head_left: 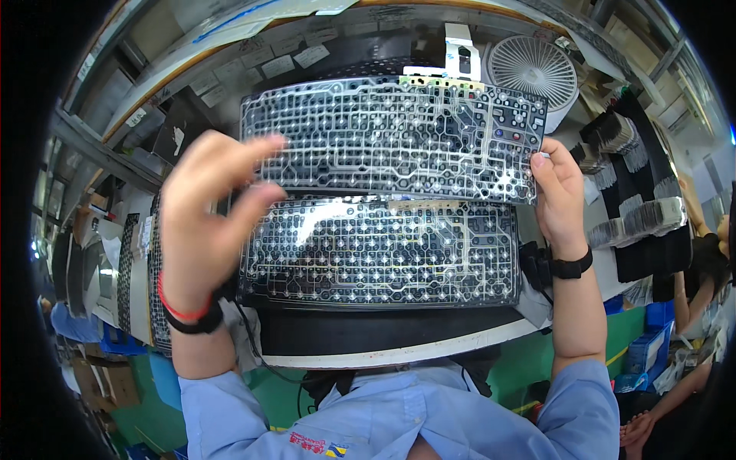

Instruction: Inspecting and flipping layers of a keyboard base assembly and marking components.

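One near circuit panel (376, 264) lies down, the far panel (368, 142) is raised, right hand (560, 184) pinching it, left hand (203, 207) fingers parted.

free strip of black mat (399, 331), raised circuit sheet (383, 138) and fan (533, 67) as obstacles beyond

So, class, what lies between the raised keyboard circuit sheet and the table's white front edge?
In the head view, another keyboard circuit sheet lies between them, followed by a strip of black work surface nearest the white edge.
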A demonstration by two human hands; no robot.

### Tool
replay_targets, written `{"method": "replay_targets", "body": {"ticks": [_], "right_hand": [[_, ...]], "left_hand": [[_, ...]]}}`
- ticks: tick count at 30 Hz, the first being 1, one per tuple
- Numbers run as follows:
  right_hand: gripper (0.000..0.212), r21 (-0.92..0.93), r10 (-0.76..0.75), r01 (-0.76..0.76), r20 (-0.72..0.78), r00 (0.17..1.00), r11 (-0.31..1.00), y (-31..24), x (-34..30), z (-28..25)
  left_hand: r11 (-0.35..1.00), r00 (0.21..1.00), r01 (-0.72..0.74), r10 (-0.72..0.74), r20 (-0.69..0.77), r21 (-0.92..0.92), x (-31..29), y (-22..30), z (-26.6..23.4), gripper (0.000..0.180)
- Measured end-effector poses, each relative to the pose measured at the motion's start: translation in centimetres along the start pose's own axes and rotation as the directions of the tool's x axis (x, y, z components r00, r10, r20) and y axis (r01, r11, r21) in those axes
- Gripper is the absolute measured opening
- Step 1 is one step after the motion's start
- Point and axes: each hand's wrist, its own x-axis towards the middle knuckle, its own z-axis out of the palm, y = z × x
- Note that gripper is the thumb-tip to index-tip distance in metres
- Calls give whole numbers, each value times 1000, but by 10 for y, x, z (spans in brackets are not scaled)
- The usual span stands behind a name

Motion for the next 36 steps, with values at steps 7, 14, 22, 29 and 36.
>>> {"method": "replay_targets", "body": {"ticks": [7,14,22,29,36], "right_hand": [[24,43,-6,2,101,995,999,-2,-4,4],[27,72,-1,-10,154,988,997,-4,-4,5],[22,15,17,-18,72,997,1000,0,-3,6],[18,-13,39,-40,-41,998,999,5,7,-4],[18,-46,88,-87,27,996,995,8,10,-3]], "left_hand": [[971,959,-218,194,204,101,0,20,45,56],[942,958,-277,255,130,191,-5,23,63,42],[964,964,-266,266,-9,-13,-5,12,56,23],[680,955,-33,-195,-225,-733,-7,-6,15,10],[-410,942,-314,-23,-334,-856,-28,-2,-92,23]]}}
